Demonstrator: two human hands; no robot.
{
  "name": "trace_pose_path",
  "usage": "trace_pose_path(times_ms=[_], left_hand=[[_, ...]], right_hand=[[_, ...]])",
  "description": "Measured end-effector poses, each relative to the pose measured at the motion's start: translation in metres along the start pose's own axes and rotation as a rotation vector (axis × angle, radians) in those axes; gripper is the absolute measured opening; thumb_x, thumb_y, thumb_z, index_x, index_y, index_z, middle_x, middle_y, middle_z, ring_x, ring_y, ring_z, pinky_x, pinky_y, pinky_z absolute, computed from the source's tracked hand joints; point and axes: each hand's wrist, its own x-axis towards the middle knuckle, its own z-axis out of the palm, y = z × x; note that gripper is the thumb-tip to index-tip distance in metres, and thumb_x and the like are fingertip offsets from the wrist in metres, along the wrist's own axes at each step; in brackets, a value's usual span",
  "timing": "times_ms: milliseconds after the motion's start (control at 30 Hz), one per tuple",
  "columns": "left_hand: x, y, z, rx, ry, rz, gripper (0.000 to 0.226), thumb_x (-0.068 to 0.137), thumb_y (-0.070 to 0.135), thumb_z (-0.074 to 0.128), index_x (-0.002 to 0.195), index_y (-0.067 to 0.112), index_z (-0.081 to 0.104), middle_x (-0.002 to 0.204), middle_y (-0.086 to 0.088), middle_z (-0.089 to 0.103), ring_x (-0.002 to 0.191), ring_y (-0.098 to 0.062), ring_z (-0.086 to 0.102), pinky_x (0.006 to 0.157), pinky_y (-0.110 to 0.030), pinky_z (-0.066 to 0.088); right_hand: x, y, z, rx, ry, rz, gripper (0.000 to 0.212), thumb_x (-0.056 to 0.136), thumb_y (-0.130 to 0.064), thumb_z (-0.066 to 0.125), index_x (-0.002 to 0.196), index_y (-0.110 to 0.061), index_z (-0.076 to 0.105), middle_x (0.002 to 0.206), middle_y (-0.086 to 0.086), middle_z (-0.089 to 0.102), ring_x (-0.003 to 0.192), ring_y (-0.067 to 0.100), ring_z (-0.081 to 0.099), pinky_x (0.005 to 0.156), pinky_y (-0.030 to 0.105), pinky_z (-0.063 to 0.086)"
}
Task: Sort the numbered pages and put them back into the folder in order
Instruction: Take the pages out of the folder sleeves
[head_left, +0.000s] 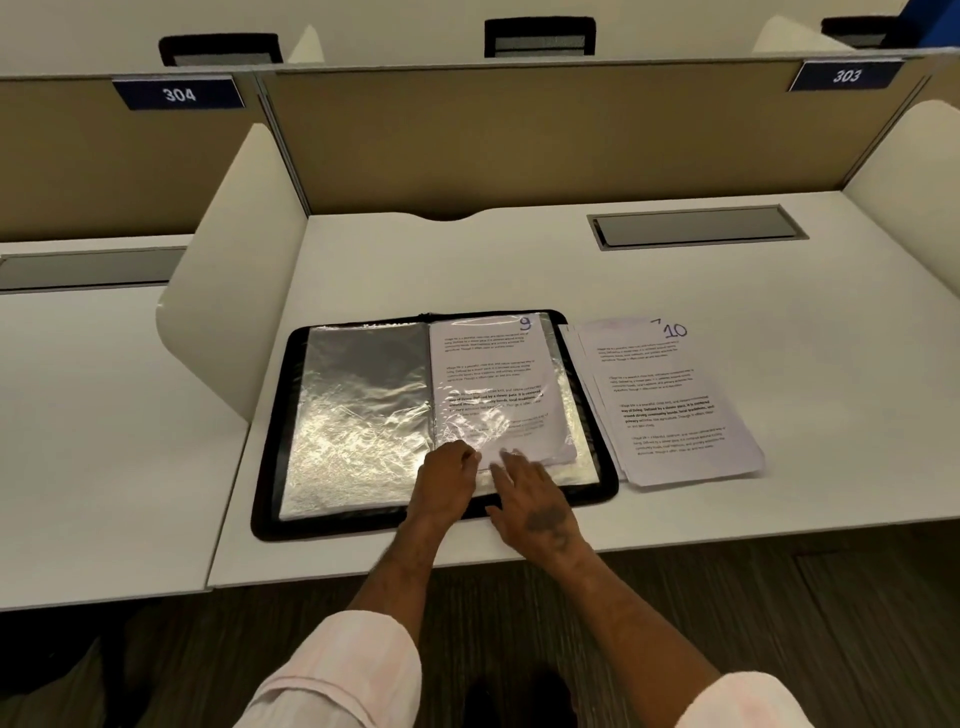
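Worktop (467, 270): white, one bay of a row, closed off behind by a tan partition (519, 135) and at each side by white dividers. Folder (358, 415): black, zip-edged, with clear plastic sleeves, lay open flat near the front edge of the worktop, within easy reach of both arms; its left sleeve showed no paper, only glare. Stack of loose pages (675, 410): lay just beside the folder's right edge, slightly fanned, the sheet marked 10 uppermost, probably so the next number sat ready to hand. Page 9 (488, 374): lay on the folder's right half, a little askew to the spine, with sleeve plastic glinting over its lower part, so it appeared to be going into, or settling in, that sleeve; filing judged well advanced, with 10 and the sheets beneath it not yet in. Cable hatch (696, 227): grey, shut, set in the worktop well behind the stack. Left hand (447, 470): fingers curled, pinching at the lower edge of page 9 near the spine; whether it caught paper, plastic or both could not be told. Right hand (535, 501): fingers spread and flat on the lower part of the same leaf, seemingly steadying it. Number plates: 304 (179, 94) and 303 (847, 76), on the partition.
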Motion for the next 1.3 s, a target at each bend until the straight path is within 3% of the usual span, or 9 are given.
trace_pose_path(times_ms=[133,233,333,533,667,800,867,1067,1300], left_hand=[[-0.005,-0.002,0.002,0.049,0.002,0.049,0.022,0.098,0.030,0.054,0.096,0.013,0.068,0.094,-0.001,0.067,0.085,-0.014,0.060,0.077,-0.030,0.049],[-0.007,-0.002,0.000,0.113,0.036,0.080,0.021,0.097,0.032,0.054,0.098,0.016,0.068,0.099,0.002,0.066,0.089,-0.014,0.061,0.080,-0.032,0.050],[-0.008,0.001,-0.001,0.170,0.036,0.109,0.021,0.097,0.034,0.054,0.103,0.018,0.067,0.106,0.002,0.065,0.094,-0.014,0.061,0.083,-0.031,0.050],[-0.008,0.007,0.004,0.266,-0.115,0.150,0.027,0.097,0.036,0.054,0.118,0.020,0.060,0.122,0.003,0.058,0.109,-0.016,0.057,0.089,-0.034,0.049],[-0.010,0.009,0.011,0.345,-0.118,0.128,0.026,0.100,0.033,0.046,0.116,0.018,0.061,0.121,0.001,0.057,0.108,-0.017,0.057,0.086,-0.033,0.047],[-0.010,0.015,0.012,0.316,-0.055,0.062,0.028,0.103,0.032,0.040,0.108,0.015,0.061,0.108,-0.003,0.062,0.097,-0.023,0.062,0.079,-0.034,0.045],[-0.008,0.015,0.011,0.268,-0.044,0.031,0.026,0.103,0.032,0.040,0.102,0.016,0.060,0.101,-0.004,0.065,0.091,-0.023,0.062,0.074,-0.033,0.044],[-0.006,0.012,0.007,0.191,-0.029,0.001,0.025,0.102,0.031,0.041,0.099,0.015,0.059,0.095,-0.005,0.066,0.085,-0.023,0.061,0.074,-0.036,0.048],[-0.011,0.018,0.001,0.207,-0.011,0.027,0.029,0.101,0.036,0.045,0.093,0.014,0.061,0.093,-0.005,0.067,0.082,-0.022,0.061,0.071,-0.035,0.050]], right_hand=[[0.015,0.000,-0.003,-0.062,-0.331,0.155,0.085,0.093,-0.069,0.023,0.155,-0.016,0.002,0.162,0.008,-0.010,0.150,0.026,-0.005,0.119,0.047,-0.003],[0.011,-0.002,-0.004,-0.083,-0.300,0.132,0.097,0.079,-0.073,-0.006,0.154,-0.017,0.017,0.162,0.009,0.009,0.150,0.027,0.008,0.118,0.049,-0.002],[-0.008,0.000,0.006,-0.101,-0.154,0.121,0.080,0.092,-0.065,0.012,0.129,-0.015,0.062,0.135,0.009,0.059,0.131,0.029,0.049,0.108,0.054,0.033],[-0.043,0.003,0.018,-0.115,0.116,0.010,0.054,0.095,-0.050,0.037,0.122,-0.013,0.066,0.124,0.009,0.066,0.123,0.029,0.057,0.106,0.056,0.036],[-0.054,-0.008,0.012,0.162,0.303,0.169,0.033,0.093,-0.047,0.050,0.088,-0.018,0.068,0.085,-0.003,0.067,0.079,0.012,0.063,0.070,0.029,0.052],[-0.057,-0.021,-0.009,0.921,0.054,0.830,0.040,0.093,-0.052,0.053,0.077,-0.016,0.063,0.067,-0.001,0.066,0.058,0.012,0.064,0.052,0.024,0.051],[-0.052,-0.016,-0.014,1.178,0.005,0.970,0.035,0.090,-0.048,0.061,0.085,-0.014,0.066,0.069,0.005,0.071,0.060,0.017,0.070,0.050,0.022,0.051],[-0.027,-0.002,-0.024,1.447,-0.067,1.028,0.037,0.084,-0.045,0.071,0.099,-0.012,0.065,0.078,0.012,0.074,0.066,0.021,0.072,0.051,0.026,0.051],[-0.014,-0.008,-0.039,1.174,-0.110,0.867,0.023,0.091,-0.035,0.063,0.099,-0.013,0.065,0.074,0.006,0.071,0.060,0.014,0.068,0.053,0.025,0.053]])
